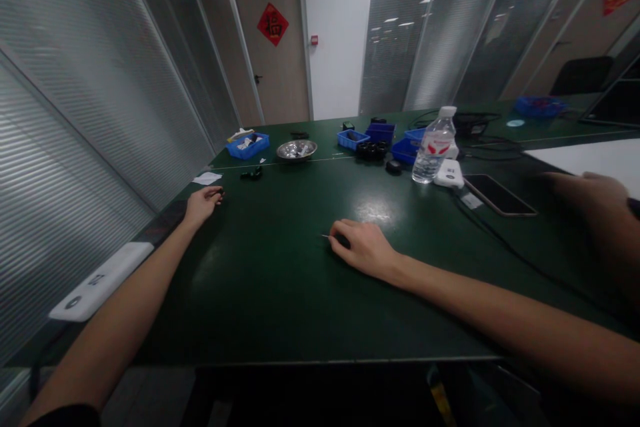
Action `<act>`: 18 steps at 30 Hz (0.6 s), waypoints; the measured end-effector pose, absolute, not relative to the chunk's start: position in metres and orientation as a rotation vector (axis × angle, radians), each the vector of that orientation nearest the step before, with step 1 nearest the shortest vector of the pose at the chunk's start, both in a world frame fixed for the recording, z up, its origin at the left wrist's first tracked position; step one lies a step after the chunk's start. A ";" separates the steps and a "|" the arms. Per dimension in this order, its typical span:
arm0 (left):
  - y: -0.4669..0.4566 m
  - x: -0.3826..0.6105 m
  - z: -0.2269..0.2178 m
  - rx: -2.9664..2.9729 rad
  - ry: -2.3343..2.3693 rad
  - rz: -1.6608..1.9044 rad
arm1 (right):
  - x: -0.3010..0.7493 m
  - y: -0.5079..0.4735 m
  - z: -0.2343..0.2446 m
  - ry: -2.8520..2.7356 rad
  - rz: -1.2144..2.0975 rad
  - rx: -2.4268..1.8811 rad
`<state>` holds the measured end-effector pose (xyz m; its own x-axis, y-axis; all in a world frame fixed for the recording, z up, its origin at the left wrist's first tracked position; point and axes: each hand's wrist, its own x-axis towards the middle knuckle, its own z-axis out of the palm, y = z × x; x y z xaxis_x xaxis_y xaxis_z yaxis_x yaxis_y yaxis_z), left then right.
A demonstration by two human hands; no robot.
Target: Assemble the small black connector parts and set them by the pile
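My left hand [203,205] is at the left side of the green table [260,267], with its fingers closed round a small dark piece [219,193]. What kind of piece it is I cannot make out. Nearer the middle, my right hand [364,248] rests on or just above the tabletop. It grips a small tool [343,240] with a dark handle, and a thin metal tip pokes out to the left. Beyond my left hand lie a small black part [251,173] and a piece of white paper [207,178].
A steel bowl [297,151], blue trays [247,145] and a water bottle [434,147] stand farther back. A phone [499,195] and cable lie right, near another person's blurred hand [593,197]. A white power strip [103,281] lies along the left edge.
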<state>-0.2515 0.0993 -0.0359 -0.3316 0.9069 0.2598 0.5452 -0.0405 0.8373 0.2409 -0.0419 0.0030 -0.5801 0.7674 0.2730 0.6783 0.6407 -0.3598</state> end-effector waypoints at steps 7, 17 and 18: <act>0.096 -0.249 -0.033 1.492 1.881 1.357 | 0.241 -0.043 0.004 -2.453 0.304 -1.132; 0.089 -0.244 -0.031 1.466 1.894 1.404 | 0.240 -0.043 0.004 -2.458 0.302 -1.134; 0.088 -0.245 -0.031 1.464 1.909 1.399 | 0.240 -0.043 0.004 -2.459 0.303 -1.138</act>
<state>-0.2446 0.0884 -0.0310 -0.4008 0.8751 0.2712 0.5223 -0.0250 0.8524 0.2404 -0.0431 0.0044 -0.5814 0.7657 0.2750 0.6761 0.6427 -0.3604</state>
